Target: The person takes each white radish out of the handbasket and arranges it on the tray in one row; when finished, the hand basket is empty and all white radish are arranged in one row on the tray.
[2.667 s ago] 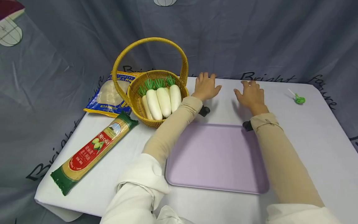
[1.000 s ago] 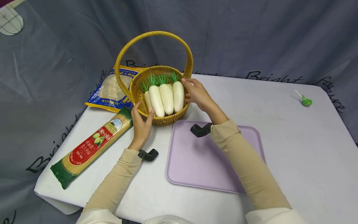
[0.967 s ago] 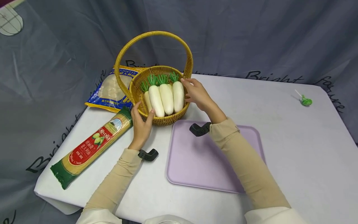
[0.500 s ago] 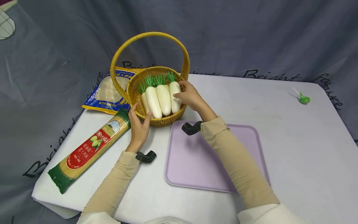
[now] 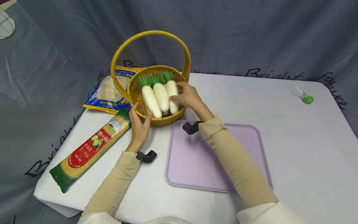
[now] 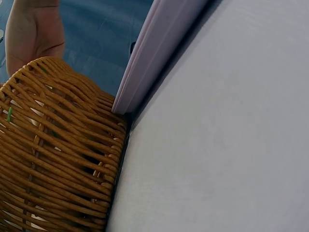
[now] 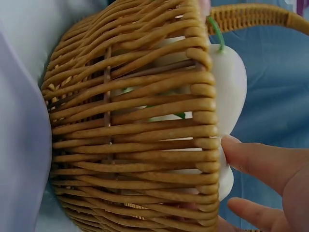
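Several white radishes with green tops lie side by side in a yellow wicker basket (image 5: 165, 122) with a tall arched handle. My right hand (image 5: 189, 95) reaches over the basket's right rim and pinches the rightmost white radish (image 5: 172, 93), thumb on top and fingers behind. In the right wrist view the thumb (image 7: 251, 154) presses a radish (image 7: 229, 87) just above the rim. My left hand (image 5: 139, 129) rests against the basket's front left side, fingers spread and nearly straight, thumb at the rim. The left wrist view shows the basket's woven wall (image 6: 63, 145) close up.
A lilac tray (image 5: 195, 168) lies just in front and right of the basket. Left of it are a long spaghetti pack (image 5: 92, 149) and a blue-yellow pasta bag (image 5: 107, 90). A green lollipop (image 5: 307, 99) lies far right on the white table (image 5: 296, 149).
Both hands have come from the table's back to the basket. The right hand has moved onto the rightmost radish, and the radishes have shifted left and tilted; the left hand stays at the rim.
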### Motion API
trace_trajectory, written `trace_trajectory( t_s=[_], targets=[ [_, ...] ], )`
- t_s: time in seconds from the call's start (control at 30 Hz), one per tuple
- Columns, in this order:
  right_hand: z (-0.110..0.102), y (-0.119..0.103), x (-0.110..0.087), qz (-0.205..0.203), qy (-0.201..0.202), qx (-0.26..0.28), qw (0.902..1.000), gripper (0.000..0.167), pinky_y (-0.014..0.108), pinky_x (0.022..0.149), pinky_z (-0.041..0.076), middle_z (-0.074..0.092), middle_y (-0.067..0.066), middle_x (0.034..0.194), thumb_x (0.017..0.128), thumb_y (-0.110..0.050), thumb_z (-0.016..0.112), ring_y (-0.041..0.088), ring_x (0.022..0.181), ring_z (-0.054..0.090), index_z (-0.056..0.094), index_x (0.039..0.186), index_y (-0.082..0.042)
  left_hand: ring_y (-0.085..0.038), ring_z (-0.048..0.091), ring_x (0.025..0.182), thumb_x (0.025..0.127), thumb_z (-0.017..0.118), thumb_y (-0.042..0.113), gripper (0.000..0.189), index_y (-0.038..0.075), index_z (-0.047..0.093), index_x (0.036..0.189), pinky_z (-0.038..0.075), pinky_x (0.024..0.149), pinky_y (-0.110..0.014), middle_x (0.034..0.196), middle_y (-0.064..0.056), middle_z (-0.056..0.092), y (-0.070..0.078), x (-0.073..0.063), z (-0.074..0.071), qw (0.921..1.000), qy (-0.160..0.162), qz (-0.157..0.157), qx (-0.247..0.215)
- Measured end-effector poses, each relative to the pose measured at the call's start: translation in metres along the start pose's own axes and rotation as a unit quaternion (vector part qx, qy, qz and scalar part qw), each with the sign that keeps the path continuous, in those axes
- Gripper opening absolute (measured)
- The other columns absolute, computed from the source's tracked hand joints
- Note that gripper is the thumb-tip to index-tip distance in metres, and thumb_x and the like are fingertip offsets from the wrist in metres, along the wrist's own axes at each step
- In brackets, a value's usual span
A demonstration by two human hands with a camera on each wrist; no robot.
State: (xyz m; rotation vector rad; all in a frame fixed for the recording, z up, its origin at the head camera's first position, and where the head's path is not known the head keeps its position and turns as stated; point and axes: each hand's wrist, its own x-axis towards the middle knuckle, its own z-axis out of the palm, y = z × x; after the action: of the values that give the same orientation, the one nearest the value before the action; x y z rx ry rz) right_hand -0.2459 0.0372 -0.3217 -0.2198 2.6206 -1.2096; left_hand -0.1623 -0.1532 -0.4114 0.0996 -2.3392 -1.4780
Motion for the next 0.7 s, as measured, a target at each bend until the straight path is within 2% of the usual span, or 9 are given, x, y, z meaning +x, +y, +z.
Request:
trace_trajectory(
  t_s=[0.23, 0.47, 0.57, 0.7],
  targets=[
    [0.0022, -0.0011, 0.0009, -0.022, 0.011, -0.037, 0.999, 0.064, 0.033, 0.077, 0.048, 0.06, 0.012, 0.115, 0.079, -0.03, 0.066, 0.022, 0.102, 0.057, 0.039, 0.136, -0.018, -0.023, 0.019, 0.135, 0.088, 0.051, 0.036, 0.062, 0.013, 0.023, 0.139, 0.014, 0.111, -0.046, 0.142, -0.013, 0.021, 0.0011, 0.0008, 0.0008, 1.0, 0.002, 0.005, 0.004],
    [0.0045, -0.0019, 0.0024, -0.038, 0.005, -0.074, 0.9965, 0.053, 0.027, 0.062, 0.039, 0.06, 0.007, 0.093, 0.078, -0.025, 0.058, 0.018, 0.078, 0.052, 0.047, 0.13, -0.026, -0.024, 0.019, 0.135, 0.088, 0.051, 0.036, 0.062, 0.014, 0.023, 0.138, 0.015, 0.111, -0.046, 0.142, -0.014, 0.02, 0.001, 0.0004, 0.0003, 1.0, -0.002, 0.0, 0.008],
    [0.0057, -0.002, 0.0029, -0.039, 0.001, -0.071, 0.9967, 0.051, 0.027, 0.061, 0.038, 0.059, 0.005, 0.093, 0.078, -0.025, 0.057, 0.017, 0.077, 0.051, 0.049, 0.129, -0.027, -0.024, 0.019, 0.135, 0.088, 0.051, 0.036, 0.062, 0.014, 0.023, 0.138, 0.015, 0.111, -0.045, 0.142, -0.014, 0.02, 0.001, 0.0003, -0.0002, 0.9999, -0.002, 0.0, 0.01],
    [0.0078, -0.0022, 0.0042, -0.03, 0.001, -0.06, 0.9978, 0.05, 0.028, 0.064, 0.04, 0.06, 0.004, 0.101, 0.079, -0.026, 0.058, 0.016, 0.086, 0.054, 0.049, 0.128, -0.029, -0.024, 0.019, 0.135, 0.088, 0.052, 0.036, 0.062, 0.014, 0.023, 0.138, 0.015, 0.111, -0.046, 0.142, -0.014, 0.02, 0.0006, 0.0001, -0.0012, 0.9999, -0.004, 0.0, 0.012]
  ],
)
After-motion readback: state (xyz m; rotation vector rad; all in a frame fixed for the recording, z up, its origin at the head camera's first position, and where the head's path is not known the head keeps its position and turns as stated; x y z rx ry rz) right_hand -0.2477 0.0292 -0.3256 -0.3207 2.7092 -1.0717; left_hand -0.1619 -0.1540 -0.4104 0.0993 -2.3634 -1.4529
